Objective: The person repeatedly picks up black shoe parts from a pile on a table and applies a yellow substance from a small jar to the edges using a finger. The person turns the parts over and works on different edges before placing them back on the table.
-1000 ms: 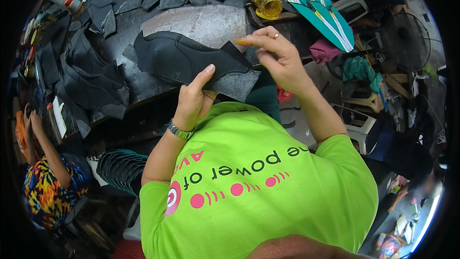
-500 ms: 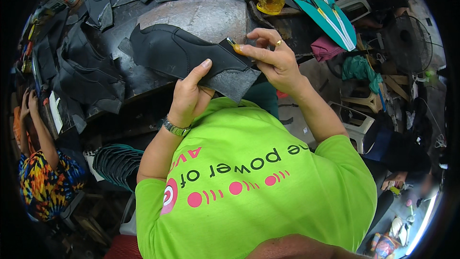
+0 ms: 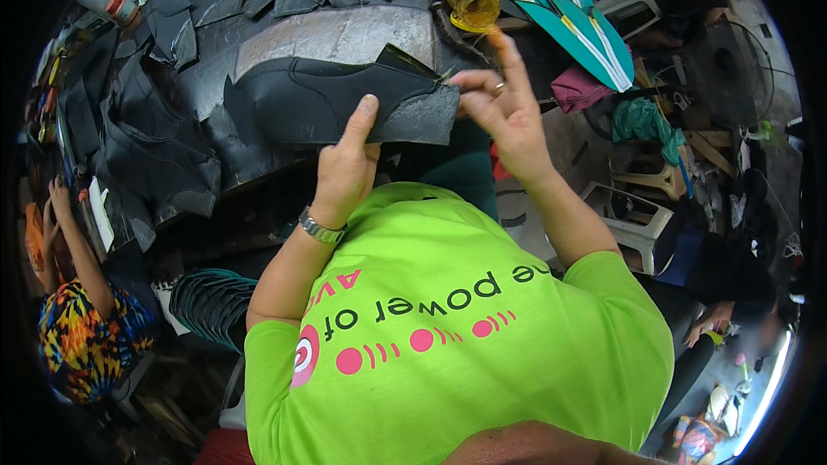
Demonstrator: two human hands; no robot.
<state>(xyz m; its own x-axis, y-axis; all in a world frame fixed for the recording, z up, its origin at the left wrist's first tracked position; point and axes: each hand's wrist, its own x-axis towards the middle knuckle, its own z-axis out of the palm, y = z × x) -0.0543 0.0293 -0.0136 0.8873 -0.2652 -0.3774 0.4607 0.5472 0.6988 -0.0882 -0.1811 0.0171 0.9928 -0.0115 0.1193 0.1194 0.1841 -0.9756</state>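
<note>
A black stitched shoe upper with a rough grey patch at its right end lies across my left hand. The thumb presses on top and the fingers are hidden beneath. My right hand is beside the piece's right end, its fingers apart. Its index finger points up, with yellowish-orange glue on the tip, near the mouth of an open glass jar of amber glue. The thumb and middle finger are close to the upper's corner; whether they touch it I cannot tell. A narrow flap stands up on the upper's far edge.
Black cut pieces cover the worktable's left and far side. A worn metal plate lies behind the upper. Teal pieces with white strips are at far right. Plastic stools and a fan stand right; a co-worker's hands show left.
My right index finger has left the upper's flap and moved up toward the jar. The upper has turned and sits more level, still in my left hand, with its flap now raised.
</note>
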